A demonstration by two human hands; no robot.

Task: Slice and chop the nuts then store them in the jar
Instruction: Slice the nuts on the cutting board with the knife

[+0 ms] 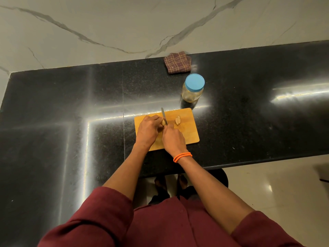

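Note:
A wooden cutting board (188, 134) lies on the black counter in front of me. My left hand (148, 130) holds a brown nut (162, 124) down on the board with curled fingers. My right hand (173, 138) grips a knife (163, 115); its handle is hidden in my fist, and the blade points away from me, right beside the nut. A pale nut piece (177, 120) lies alone on the board to the right of the blade. A clear jar (192, 92) with a blue lid on stands upright just beyond the board.
A folded checked brown cloth (178, 62) lies at the back edge of the black counter (71, 122), against the marble wall. The counter's front edge runs just behind my right wrist, with pale floor below to the right.

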